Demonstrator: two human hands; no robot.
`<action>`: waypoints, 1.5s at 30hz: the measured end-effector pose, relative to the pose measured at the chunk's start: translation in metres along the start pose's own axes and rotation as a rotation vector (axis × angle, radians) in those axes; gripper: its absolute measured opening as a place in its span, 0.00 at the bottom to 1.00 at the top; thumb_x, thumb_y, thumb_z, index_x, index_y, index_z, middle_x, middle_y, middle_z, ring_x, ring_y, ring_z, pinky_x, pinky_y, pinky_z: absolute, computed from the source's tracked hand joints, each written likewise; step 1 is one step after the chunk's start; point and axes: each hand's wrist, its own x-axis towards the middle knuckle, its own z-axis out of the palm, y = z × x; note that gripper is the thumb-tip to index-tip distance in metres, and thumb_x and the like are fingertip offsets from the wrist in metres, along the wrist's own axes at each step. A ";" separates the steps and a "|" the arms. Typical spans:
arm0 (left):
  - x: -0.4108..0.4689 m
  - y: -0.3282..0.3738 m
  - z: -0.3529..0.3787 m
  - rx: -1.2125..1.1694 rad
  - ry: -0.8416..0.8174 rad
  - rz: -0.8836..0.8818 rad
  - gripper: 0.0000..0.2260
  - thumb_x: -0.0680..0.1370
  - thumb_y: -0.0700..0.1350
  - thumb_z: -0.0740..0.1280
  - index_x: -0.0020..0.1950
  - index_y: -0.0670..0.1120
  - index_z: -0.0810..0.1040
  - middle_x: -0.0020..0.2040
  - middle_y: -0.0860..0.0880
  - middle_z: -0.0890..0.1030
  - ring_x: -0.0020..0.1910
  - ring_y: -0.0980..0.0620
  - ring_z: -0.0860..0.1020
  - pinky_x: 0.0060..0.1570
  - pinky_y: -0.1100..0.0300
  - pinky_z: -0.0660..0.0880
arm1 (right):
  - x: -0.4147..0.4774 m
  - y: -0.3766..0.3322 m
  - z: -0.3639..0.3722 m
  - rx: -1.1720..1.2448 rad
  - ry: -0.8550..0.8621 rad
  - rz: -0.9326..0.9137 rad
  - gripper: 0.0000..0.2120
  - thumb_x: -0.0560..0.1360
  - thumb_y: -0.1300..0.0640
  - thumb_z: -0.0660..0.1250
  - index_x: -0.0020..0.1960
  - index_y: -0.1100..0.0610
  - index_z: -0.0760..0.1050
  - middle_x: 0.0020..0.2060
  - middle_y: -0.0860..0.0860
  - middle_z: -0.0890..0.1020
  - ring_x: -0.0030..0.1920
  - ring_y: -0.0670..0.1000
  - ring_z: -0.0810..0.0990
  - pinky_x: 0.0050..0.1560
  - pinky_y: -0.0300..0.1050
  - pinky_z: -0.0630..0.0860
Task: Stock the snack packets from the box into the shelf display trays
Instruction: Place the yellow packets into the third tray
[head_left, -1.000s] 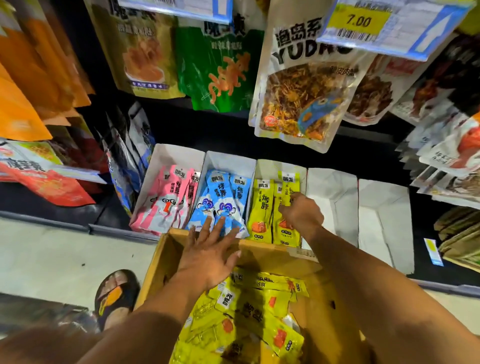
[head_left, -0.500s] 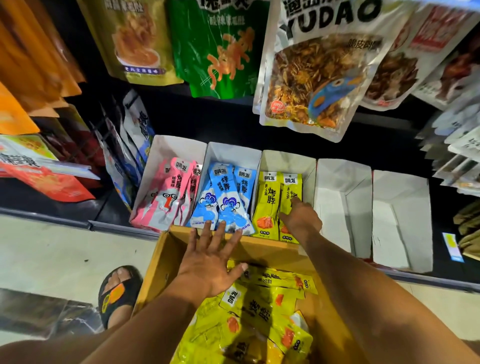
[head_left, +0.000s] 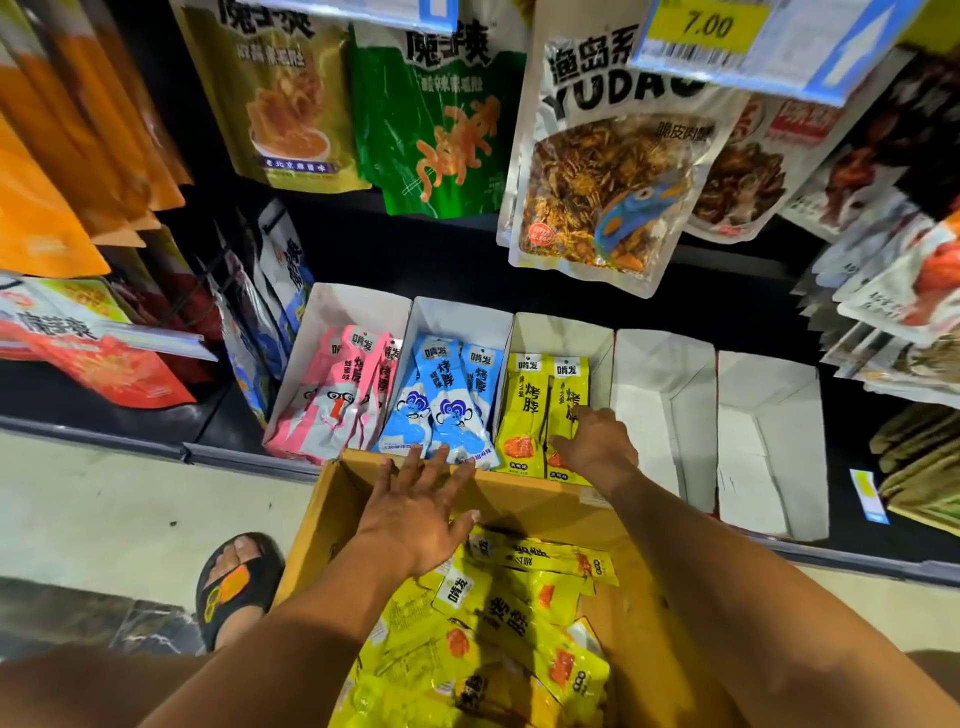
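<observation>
Supermarket shelf (head_left: 727, 312) beneath hanging snack bags (head_left: 441, 130): a person's left hand (head_left: 415, 514), fingers spread and released, lies across the far rim of a cardboard box (head_left: 332, 514) of yellow snack packets (head_left: 519, 623). The right hand (head_left: 597, 449) touches upright packets (head_left: 527, 410) in the third display tray (head_left: 561, 335); whether its fingers grasp one cannot be told.

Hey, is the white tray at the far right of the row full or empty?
Empty. The far-right tray shows only bare white card inside, with no packets in it.
</observation>
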 end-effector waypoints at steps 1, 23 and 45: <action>-0.002 -0.002 -0.001 -0.003 0.007 0.010 0.31 0.83 0.68 0.44 0.81 0.63 0.33 0.82 0.53 0.33 0.81 0.44 0.33 0.79 0.38 0.38 | -0.006 0.001 -0.003 0.006 0.005 -0.020 0.29 0.76 0.40 0.67 0.74 0.50 0.68 0.67 0.56 0.72 0.68 0.60 0.69 0.58 0.55 0.76; -0.166 -0.030 0.085 0.038 0.337 -0.010 0.29 0.82 0.66 0.48 0.83 0.61 0.51 0.84 0.52 0.44 0.83 0.44 0.42 0.77 0.35 0.41 | -0.221 0.005 0.026 -0.127 -0.129 -0.401 0.34 0.75 0.40 0.69 0.77 0.45 0.63 0.74 0.57 0.65 0.73 0.61 0.64 0.68 0.55 0.70; -0.209 -0.047 0.177 0.018 0.454 -0.162 0.27 0.80 0.59 0.56 0.80 0.59 0.65 0.84 0.49 0.53 0.83 0.46 0.42 0.78 0.36 0.51 | -0.280 -0.015 0.187 -0.262 -0.568 -0.382 0.40 0.72 0.34 0.69 0.78 0.43 0.59 0.72 0.50 0.68 0.72 0.57 0.68 0.64 0.56 0.74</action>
